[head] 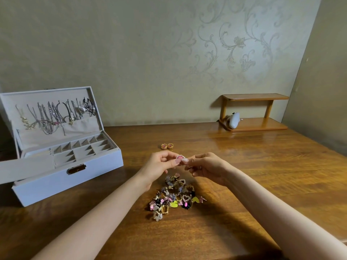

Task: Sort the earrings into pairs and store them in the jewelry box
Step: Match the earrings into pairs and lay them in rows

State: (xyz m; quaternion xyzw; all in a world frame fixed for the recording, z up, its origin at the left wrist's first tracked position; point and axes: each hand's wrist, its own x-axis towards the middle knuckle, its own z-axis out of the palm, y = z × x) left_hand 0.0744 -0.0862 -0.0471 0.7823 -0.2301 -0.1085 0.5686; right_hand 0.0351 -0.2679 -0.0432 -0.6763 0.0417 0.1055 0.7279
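The wooden table (244, 166) carries everything, and the pile of earrings (174, 196) near its front middle is the thing to steer by. Well to the left of the pile stands the white jewelry box (56, 177), lid thrown back so its small compartments (80, 149) lie open and ready; they look bare from here, while necklaces (56, 115) hang inside the lid. Far behind the pile and to the right, against the wall, sits a little wooden shelf (253, 126) with a pale rounded object (234, 120) on its lower board.

Just beyond the pile the person's two hands meet above the table. The left hand (159, 166) and the right hand (208, 167) both have fingertips pinched on one round pink earring (180, 157), raised off the heap, I'd guess to look it over and find its match. Whether a second one hides behind the fingers I cannot tell.

Farther back from the pile, past the hands, a pair of gold-and-pink earrings (167, 146) lies side by side, touching, apparently matched and set apart so it won't get mixed in again. It is not in the box yet, so the sorting seems barely begun.
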